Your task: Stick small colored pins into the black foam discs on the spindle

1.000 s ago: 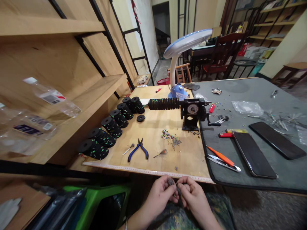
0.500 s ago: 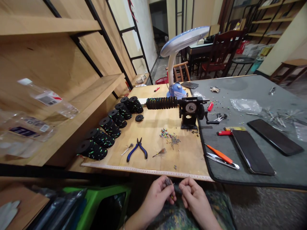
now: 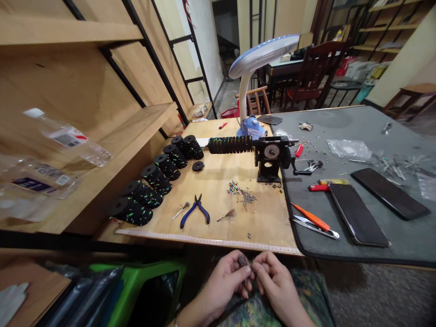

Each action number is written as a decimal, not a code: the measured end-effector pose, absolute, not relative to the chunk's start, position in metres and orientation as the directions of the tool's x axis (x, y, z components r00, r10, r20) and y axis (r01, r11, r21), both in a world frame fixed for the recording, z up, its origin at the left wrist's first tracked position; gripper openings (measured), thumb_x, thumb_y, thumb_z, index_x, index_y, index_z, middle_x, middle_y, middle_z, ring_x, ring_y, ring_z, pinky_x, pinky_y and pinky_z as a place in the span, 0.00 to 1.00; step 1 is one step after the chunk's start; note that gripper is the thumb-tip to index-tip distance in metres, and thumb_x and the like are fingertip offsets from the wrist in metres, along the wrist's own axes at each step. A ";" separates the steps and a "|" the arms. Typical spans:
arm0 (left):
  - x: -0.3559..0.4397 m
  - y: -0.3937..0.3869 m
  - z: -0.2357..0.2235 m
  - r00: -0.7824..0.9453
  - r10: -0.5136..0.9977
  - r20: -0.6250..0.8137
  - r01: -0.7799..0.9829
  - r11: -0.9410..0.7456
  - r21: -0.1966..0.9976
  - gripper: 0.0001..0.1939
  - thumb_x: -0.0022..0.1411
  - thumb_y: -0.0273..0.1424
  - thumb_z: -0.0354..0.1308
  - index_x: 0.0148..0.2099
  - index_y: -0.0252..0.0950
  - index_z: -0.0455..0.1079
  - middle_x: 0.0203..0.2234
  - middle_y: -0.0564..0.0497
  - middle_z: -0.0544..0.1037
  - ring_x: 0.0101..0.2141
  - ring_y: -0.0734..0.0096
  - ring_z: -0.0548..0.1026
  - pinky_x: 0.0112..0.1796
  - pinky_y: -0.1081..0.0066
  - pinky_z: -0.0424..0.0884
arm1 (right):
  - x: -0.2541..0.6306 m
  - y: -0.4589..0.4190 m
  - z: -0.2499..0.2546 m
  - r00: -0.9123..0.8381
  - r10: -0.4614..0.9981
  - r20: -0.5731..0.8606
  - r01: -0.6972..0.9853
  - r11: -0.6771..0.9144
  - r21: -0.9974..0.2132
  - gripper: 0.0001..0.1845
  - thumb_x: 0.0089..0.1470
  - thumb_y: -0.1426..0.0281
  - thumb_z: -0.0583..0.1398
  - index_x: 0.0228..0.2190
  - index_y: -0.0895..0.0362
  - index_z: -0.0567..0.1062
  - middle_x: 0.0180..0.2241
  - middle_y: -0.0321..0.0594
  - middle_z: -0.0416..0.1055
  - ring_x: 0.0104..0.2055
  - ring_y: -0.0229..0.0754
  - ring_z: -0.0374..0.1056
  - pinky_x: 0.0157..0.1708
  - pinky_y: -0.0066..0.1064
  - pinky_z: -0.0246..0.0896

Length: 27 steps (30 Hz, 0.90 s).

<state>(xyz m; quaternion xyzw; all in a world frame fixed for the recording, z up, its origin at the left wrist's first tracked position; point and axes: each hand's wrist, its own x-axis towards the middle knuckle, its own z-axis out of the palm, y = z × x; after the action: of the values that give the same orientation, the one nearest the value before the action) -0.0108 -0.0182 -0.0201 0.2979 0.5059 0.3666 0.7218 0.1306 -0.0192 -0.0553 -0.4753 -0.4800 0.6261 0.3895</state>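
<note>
Over my lap, just below the table's front edge, my left hand is closed on a small bundle of thin dark strands, its fine ends poking up past the thumb. Close against it is my right hand, thumb and forefinger pinched together at the left fingertips; whatever lies in that pinch is too small to make out. On the wood ahead rest a similar bundle of strands, blue-handled pliers and a pile of small coloured beads beside thin grey pieces.
Black foam spools line the left side. A hand-cranked winder carrying more spools stands at the back, before a desk lamp. Right, on the grey mat, lie an orange-handled tool, thread snips and two phones.
My two hands have come together: the gap between their fingertips has closed, with the right pinch now at the left thumb. Objects on the table have stayed put.
</note>
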 end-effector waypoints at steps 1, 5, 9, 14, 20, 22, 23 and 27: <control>-0.010 -0.018 -0.021 0.208 0.843 -0.497 -0.204 0.534 0.821 0.17 0.50 0.40 0.65 0.30 0.33 0.64 0.21 0.54 0.70 0.18 0.79 0.67 0.18 0.79 0.62 | 0.132 -0.019 -0.055 -0.256 0.944 -0.209 0.000 -0.216 -0.976 0.18 0.57 0.54 0.54 0.29 0.56 0.66 0.18 0.29 0.64 0.15 0.31 0.54 0.17 0.23 0.47; -0.013 -0.017 -0.021 0.158 0.893 -0.422 -0.115 0.441 0.890 0.16 0.52 0.41 0.63 0.30 0.33 0.64 0.21 0.54 0.70 0.19 0.79 0.66 0.19 0.78 0.61 | 0.139 -0.017 -0.051 -0.303 0.942 -0.142 0.169 -0.093 -0.981 0.13 0.59 0.59 0.53 0.37 0.56 0.68 0.15 0.28 0.63 0.16 0.35 0.58 0.19 0.25 0.51; -0.017 -0.017 -0.019 0.142 0.905 -0.400 -0.043 0.409 0.911 0.15 0.54 0.40 0.61 0.29 0.34 0.63 0.20 0.55 0.69 0.19 0.79 0.66 0.19 0.78 0.61 | 0.144 -0.015 -0.042 -0.392 0.920 -0.024 0.325 0.114 -0.939 0.08 0.59 0.65 0.53 0.31 0.54 0.70 0.22 0.35 0.70 0.23 0.38 0.65 0.24 0.26 0.55; -0.019 -0.016 -0.020 0.127 0.906 -0.404 -0.033 0.410 0.911 0.14 0.54 0.39 0.61 0.30 0.34 0.64 0.20 0.54 0.70 0.19 0.78 0.67 0.20 0.78 0.61 | 0.144 -0.017 -0.039 -0.441 0.897 -0.009 0.406 0.191 -0.894 0.10 0.59 0.69 0.53 0.26 0.53 0.68 0.22 0.34 0.70 0.22 0.38 0.65 0.23 0.27 0.53; -0.019 -0.017 -0.020 0.152 0.846 -0.511 -0.202 0.533 0.822 0.15 0.50 0.39 0.64 0.29 0.33 0.64 0.22 0.53 0.72 0.19 0.79 0.67 0.19 0.78 0.59 | 0.140 -0.018 -0.050 -0.311 0.933 -0.181 0.221 -0.114 -0.968 0.13 0.58 0.61 0.53 0.25 0.53 0.63 0.13 0.26 0.57 0.14 0.33 0.52 0.16 0.24 0.46; -0.019 -0.018 -0.021 0.175 0.825 -0.538 -0.273 0.565 0.778 0.14 0.49 0.37 0.64 0.29 0.33 0.64 0.21 0.54 0.71 0.18 0.79 0.66 0.19 0.78 0.58 | 0.137 -0.019 -0.050 -0.305 0.913 -0.272 0.129 -0.243 -0.961 0.15 0.57 0.57 0.53 0.24 0.53 0.62 0.11 0.23 0.55 0.12 0.32 0.49 0.15 0.23 0.44; -0.019 -0.018 -0.022 0.186 0.817 -0.546 -0.301 0.577 0.759 0.14 0.49 0.36 0.64 0.29 0.33 0.64 0.21 0.54 0.71 0.18 0.80 0.66 0.19 0.78 0.57 | 0.136 -0.019 -0.050 -0.307 0.904 -0.299 0.094 -0.284 -0.954 0.17 0.56 0.55 0.54 0.24 0.53 0.61 0.10 0.22 0.54 0.11 0.31 0.48 0.14 0.22 0.44; -0.020 -0.019 -0.026 0.231 0.793 -0.563 -0.354 0.608 0.711 0.14 0.49 0.35 0.64 0.29 0.33 0.63 0.20 0.54 0.71 0.18 0.80 0.66 0.19 0.78 0.55 | 0.130 -0.020 -0.048 -0.331 0.880 -0.340 -0.021 -0.367 -0.930 0.20 0.52 0.51 0.56 0.24 0.53 0.61 0.09 0.20 0.53 0.10 0.29 0.45 0.13 0.21 0.41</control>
<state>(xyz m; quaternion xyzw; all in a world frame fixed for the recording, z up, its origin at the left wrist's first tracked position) -0.0200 -0.0195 -0.0256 0.2248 0.4888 0.3814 0.7517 0.1300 -0.0199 -0.0482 -0.4733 -0.4539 0.6779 0.3322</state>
